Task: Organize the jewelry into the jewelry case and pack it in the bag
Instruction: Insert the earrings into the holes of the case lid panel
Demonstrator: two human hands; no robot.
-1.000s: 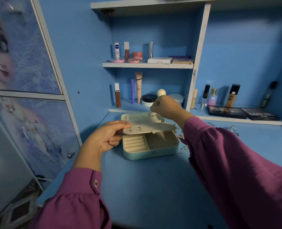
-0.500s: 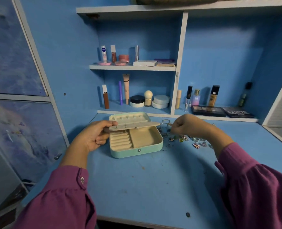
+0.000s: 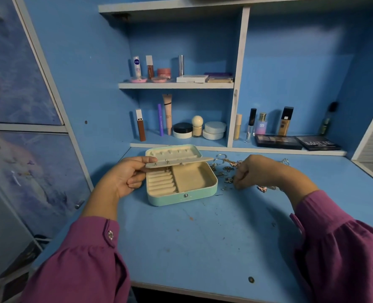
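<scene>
A mint-green jewelry case [image 3: 181, 196] lies open on the blue desk, cream-lined, with ring rolls on its left and a bare compartment on its right. My left hand [image 3: 126, 178] pinches the left end of the cream earring flap [image 3: 194, 161], holding it level over the case; a few earrings are pinned in it. Loose jewelry [image 3: 227, 169] lies scattered right of the case. My right hand [image 3: 257, 171] is down on that pile with fingers curled at a small piece; what it holds is hidden. No bag is in view.
Cosmetics line the shelves behind: tubes, jars [image 3: 182, 130], bottles and two dark palettes [image 3: 278, 141]. A cabinet door with a printed picture [image 3: 28, 162] stands at the left. The desk's front edge [image 3: 203, 290] is near me.
My right hand came down from above the case to the jewelry pile on the right. The left hand keeps holding the flap. The camera turned slightly.
</scene>
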